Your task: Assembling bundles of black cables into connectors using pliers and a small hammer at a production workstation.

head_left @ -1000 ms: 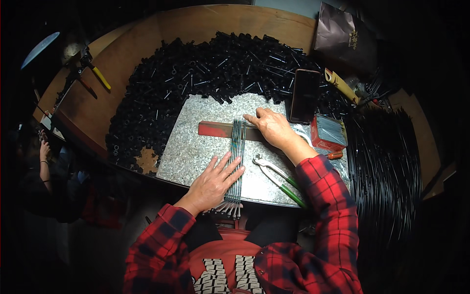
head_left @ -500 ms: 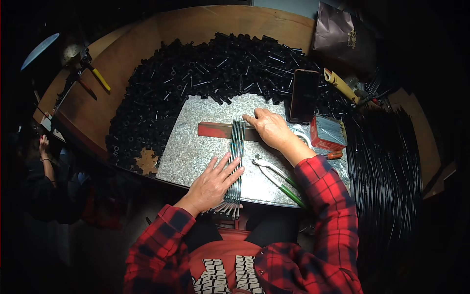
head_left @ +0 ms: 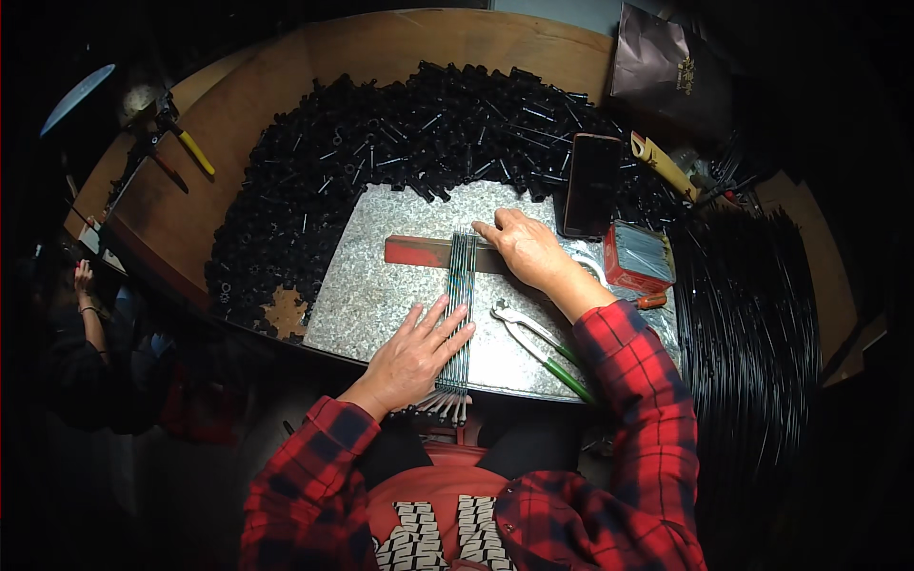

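A flat row of thin dark rods point(head_left: 463, 262) runs front to back over the metal-topped work board point(head_left: 352, 305), lying across a red and dark bar point(head_left: 416, 251). Over the near part of the rods lies my left hand point(head_left: 411, 360), palm down, fingers stretched and spread. My right hand point(head_left: 526, 247) is at the far end of the row, over the right part of the bar. Its index fingertip points to the rod tips while the other fingers are curled; what they hold, if anything, is hidden. The rods' pale near ends point(head_left: 447, 407) fan out past the board's front edge.
Green-handled pincers point(head_left: 543, 354) lie right of the rods. A phone point(head_left: 591, 186) leans behind a red box point(head_left: 638, 257). Black small parts point(head_left: 409, 124) are heaped behind the board, and long black rods point(head_left: 747, 314) at right. Another person's hand point(head_left: 84, 276) shows far left.
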Motion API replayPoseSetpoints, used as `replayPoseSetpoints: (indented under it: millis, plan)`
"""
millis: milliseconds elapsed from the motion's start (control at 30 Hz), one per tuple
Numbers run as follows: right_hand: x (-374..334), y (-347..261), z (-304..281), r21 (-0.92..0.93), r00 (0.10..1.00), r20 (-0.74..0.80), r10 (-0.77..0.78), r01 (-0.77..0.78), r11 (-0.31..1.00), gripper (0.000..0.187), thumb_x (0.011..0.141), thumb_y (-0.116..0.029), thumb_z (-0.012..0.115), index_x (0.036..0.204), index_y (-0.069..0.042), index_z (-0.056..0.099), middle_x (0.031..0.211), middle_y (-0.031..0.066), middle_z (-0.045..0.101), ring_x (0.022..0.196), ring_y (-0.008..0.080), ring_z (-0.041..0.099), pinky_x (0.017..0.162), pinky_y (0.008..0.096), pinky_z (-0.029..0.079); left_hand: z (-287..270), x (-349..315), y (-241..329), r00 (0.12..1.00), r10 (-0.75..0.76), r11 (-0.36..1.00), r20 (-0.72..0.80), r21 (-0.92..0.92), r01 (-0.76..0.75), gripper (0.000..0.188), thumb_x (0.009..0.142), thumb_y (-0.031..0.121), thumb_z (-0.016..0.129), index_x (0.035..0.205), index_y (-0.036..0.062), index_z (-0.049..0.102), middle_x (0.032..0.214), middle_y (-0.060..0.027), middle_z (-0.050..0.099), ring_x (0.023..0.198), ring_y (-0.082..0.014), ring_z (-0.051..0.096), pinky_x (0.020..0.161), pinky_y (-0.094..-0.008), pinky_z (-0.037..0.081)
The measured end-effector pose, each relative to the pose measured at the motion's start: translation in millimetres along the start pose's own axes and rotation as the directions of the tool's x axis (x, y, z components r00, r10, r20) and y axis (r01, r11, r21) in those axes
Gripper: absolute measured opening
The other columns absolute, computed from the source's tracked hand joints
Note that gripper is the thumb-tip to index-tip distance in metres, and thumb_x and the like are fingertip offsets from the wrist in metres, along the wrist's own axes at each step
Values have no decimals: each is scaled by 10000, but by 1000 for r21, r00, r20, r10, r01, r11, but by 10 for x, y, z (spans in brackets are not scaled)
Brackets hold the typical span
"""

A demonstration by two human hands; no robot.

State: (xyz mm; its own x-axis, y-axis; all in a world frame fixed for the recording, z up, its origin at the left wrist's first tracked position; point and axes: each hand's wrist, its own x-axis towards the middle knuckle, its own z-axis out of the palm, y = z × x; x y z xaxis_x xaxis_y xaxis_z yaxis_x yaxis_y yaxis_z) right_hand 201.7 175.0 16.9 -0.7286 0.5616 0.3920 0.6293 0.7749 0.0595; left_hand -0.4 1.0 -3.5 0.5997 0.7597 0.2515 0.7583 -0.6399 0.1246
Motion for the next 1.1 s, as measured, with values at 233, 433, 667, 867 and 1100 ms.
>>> replayPoseSetpoints:
  millis: [233, 433, 667, 867, 1100]
  plan:
    - [4, -10, -10, 16, 1000, -7, -15, 15, 1000, 398, 822, -74, 498, 1207, -94, 598, 894, 115, 547, 880, 277, 577, 749, 380, 502, 15, 2, -2, 1000, 4, 1000, -17, 12, -3, 579, 802, 47, 530, 1372, 61, 434, 1456, -153, 365, 1368, -354, 300, 1083, -522, 283]
    - [-2, -7, -5, 28, 1000, -16, -10, 10, 1000, 387, 825, -78, 497, 1196, -92, 605, 893, 115, 547, 880, 278, 578, 749, 380, 504, -11, 13, 12, 1000, 4, 1000, -20, 1, -4, 576, 795, 38, 531, 1364, 54, 443, 1443, -157, 381, 1363, -359, 307, 1083, -525, 283]
    - [9, -35, -23, 13, 1000, -7, -10, 10, 1000, 385, 824, -82, 499, 1195, -86, 605, 893, 121, 548, 883, 279, 579, 749, 382, 506, 1, 7, 4, 1000, -1, 1000, -25, -12, 1, 562, 804, 53, 526, 1360, 52, 446, 1440, -162, 384, 1359, -365, 309, 1083, -531, 277]
    - [8, -22, -39, 12, 1000, 4, -7, 7, 1000, 400, 823, -85, 500, 1209, -95, 601, 915, 123, 549, 898, 284, 572, 762, 386, 503, -2, 9, 4, 1000, 3, 1000, -23, -9, -3, 558, 809, 59, 526, 1361, 56, 446, 1442, -162, 379, 1363, -363, 304, 1084, -531, 275]
    - [7, -22, -6, 33, 1000, -7, -10, 11, 999, 403, 822, -74, 496, 1211, -90, 600, 922, 124, 547, 902, 282, 571, 777, 382, 500, -19, 1, 8, 1000, -5, 1000, -5, -22, 5, 561, 809, 59, 526, 1363, 58, 443, 1448, -161, 372, 1370, -360, 294, 1087, -527, 271]
